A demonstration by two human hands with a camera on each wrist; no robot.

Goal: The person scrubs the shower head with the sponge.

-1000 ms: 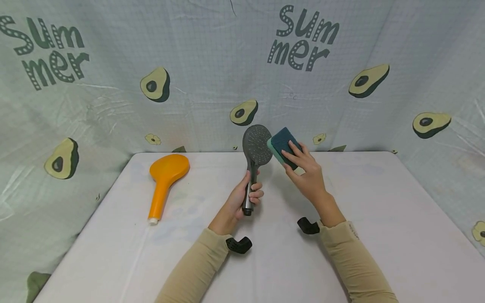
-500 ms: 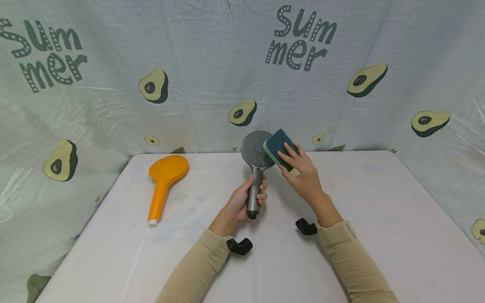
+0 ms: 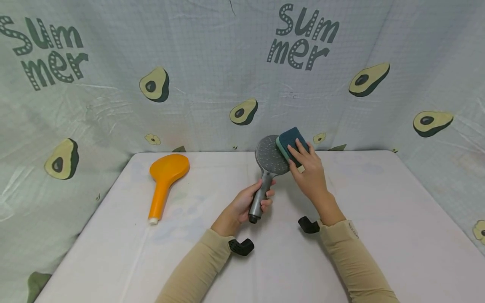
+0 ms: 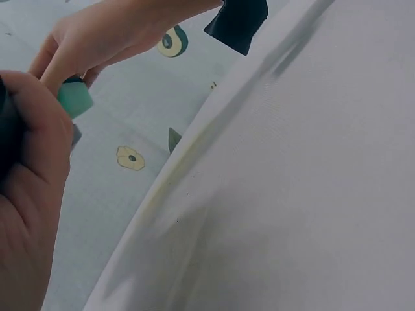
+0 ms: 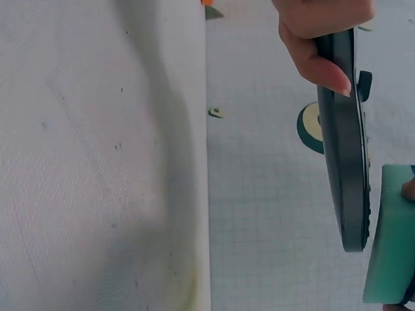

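Note:
My left hand [image 3: 242, 203] grips the grey handle of a hand shower head [image 3: 270, 156], held up near the table's far edge. Its round, dotted face is turned up toward the head camera. In my right hand [image 3: 312, 176] is a sponge [image 3: 291, 142], dark teal on one side and light green on the other, pinched between thumb and fingers. The sponge overlaps the right part of the shower face in the head view. Seen from the right wrist, the shower head [image 5: 347, 175] is edge-on, with a narrow gap between it and the light green side of the sponge [image 5: 391, 243].
An orange shower-head-shaped object [image 3: 166, 176] with a white handle end lies at the left of the white table [image 3: 189, 261]. Behind the table hangs a pale curtain [image 3: 204, 54] printed with avocados. A black camera mount [image 3: 241, 247] sticks out from the left sleeve.
The shower head has turned its face toward the head camera and shifted right and slightly down with my left hand. My right hand and the sponge moved left, then back right.

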